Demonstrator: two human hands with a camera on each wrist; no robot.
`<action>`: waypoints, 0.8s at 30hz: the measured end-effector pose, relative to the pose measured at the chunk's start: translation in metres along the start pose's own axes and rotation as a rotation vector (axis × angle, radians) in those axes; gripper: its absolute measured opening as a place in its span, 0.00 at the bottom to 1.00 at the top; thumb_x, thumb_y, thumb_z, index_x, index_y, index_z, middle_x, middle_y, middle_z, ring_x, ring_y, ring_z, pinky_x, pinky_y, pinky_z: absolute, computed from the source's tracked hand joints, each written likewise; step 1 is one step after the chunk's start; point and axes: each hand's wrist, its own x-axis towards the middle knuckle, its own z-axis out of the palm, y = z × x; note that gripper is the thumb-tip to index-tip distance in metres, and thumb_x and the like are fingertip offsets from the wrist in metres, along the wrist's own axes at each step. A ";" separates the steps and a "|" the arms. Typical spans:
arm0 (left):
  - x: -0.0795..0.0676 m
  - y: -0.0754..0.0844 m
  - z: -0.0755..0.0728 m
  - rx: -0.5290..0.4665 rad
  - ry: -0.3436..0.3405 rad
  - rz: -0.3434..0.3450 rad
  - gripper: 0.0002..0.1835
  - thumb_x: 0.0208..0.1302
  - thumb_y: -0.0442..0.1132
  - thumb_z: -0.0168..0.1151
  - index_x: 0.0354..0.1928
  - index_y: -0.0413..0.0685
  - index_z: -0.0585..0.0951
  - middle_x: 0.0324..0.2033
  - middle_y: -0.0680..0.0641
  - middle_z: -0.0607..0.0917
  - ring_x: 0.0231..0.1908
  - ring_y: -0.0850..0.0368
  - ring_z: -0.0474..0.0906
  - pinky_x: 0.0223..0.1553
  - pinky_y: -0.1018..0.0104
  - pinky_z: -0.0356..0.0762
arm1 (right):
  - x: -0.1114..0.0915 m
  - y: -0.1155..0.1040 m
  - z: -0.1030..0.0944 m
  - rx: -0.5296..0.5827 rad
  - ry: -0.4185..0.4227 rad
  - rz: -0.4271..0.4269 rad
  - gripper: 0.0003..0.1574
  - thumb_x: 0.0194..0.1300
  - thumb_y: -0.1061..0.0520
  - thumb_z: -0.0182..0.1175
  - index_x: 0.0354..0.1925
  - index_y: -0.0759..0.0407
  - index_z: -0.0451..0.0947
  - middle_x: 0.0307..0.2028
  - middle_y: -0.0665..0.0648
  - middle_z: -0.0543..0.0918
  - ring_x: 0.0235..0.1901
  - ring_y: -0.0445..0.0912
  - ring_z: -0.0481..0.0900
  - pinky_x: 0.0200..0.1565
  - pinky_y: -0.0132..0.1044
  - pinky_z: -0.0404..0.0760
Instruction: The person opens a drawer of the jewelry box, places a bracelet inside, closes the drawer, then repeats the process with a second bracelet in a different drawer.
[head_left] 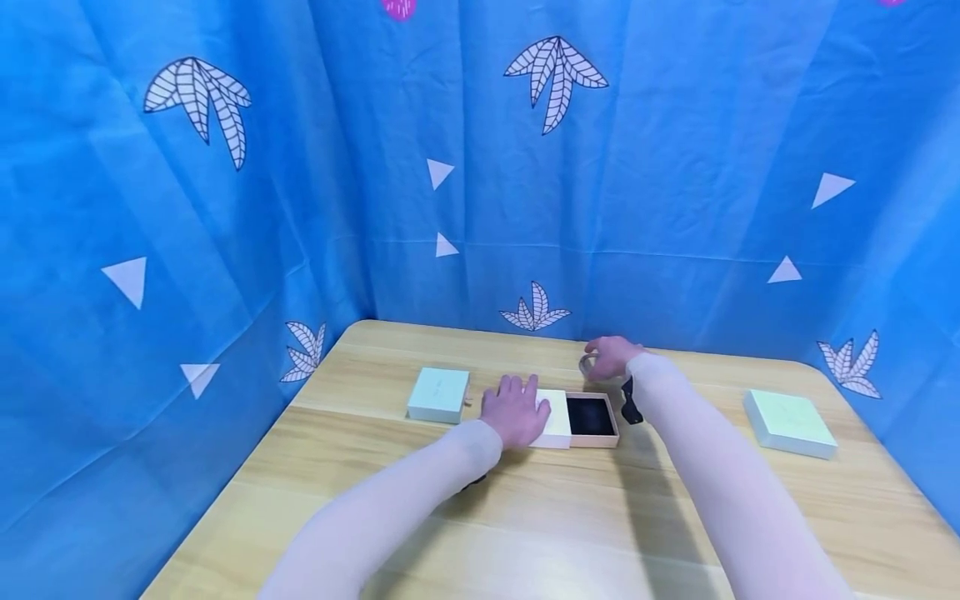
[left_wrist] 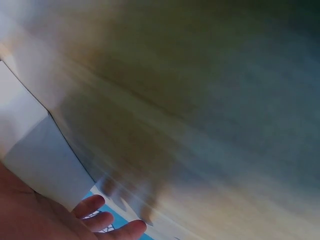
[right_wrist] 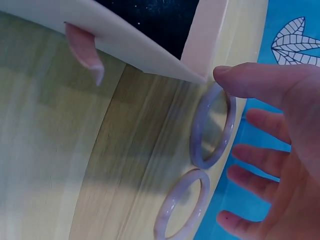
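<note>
My left hand (head_left: pixel 516 412) rests on a white box sleeve (head_left: pixel 555 421), its fingers reaching toward the far edge. From the sleeve's right side projects a pink drawer (head_left: pixel 595 442) lined in black, with a pink ribbon tab (right_wrist: pixel 85 47) on its end. Beyond the drawer, near the back of the table, is my right hand (head_left: pixel 611 357), fingers spread and thumb extended. One pale lilac bangle (right_wrist: pixel 196 125) has the right thumb tip overlapping its upper end. A second bangle (right_wrist: pixel 162 220) lies beside it in the right wrist view.
A pale blue box (head_left: pixel 438 392) with a small tab stands left of my left hand. At the far right of the wooden table (head_left: pixel 525 533) sits a pale green box (head_left: pixel 791 422). A blue patterned curtain (head_left: pixel 660 208) hangs behind the table's back edge.
</note>
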 end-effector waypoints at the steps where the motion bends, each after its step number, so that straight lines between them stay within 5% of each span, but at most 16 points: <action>1: 0.001 0.000 0.001 0.005 -0.002 -0.002 0.38 0.76 0.64 0.23 0.80 0.55 0.53 0.74 0.43 0.63 0.74 0.45 0.55 0.67 0.40 0.62 | 0.002 0.002 0.001 -0.009 0.000 0.001 0.45 0.52 0.46 0.70 0.68 0.53 0.73 0.67 0.65 0.74 0.65 0.64 0.71 0.62 0.75 0.61; 9: 0.009 0.003 0.007 0.030 -0.004 -0.017 0.38 0.75 0.64 0.23 0.80 0.58 0.52 0.74 0.45 0.63 0.74 0.46 0.55 0.67 0.41 0.64 | 0.005 0.006 0.002 -0.056 -0.010 -0.008 0.46 0.54 0.45 0.67 0.69 0.57 0.71 0.68 0.66 0.73 0.67 0.66 0.69 0.59 0.74 0.66; 24: 0.001 0.002 0.000 0.049 0.009 -0.008 0.38 0.76 0.64 0.22 0.80 0.55 0.54 0.72 0.43 0.65 0.73 0.45 0.58 0.64 0.41 0.67 | 0.007 0.004 0.004 -0.080 0.005 0.003 0.47 0.48 0.48 0.71 0.67 0.57 0.73 0.63 0.67 0.78 0.62 0.65 0.73 0.56 0.69 0.70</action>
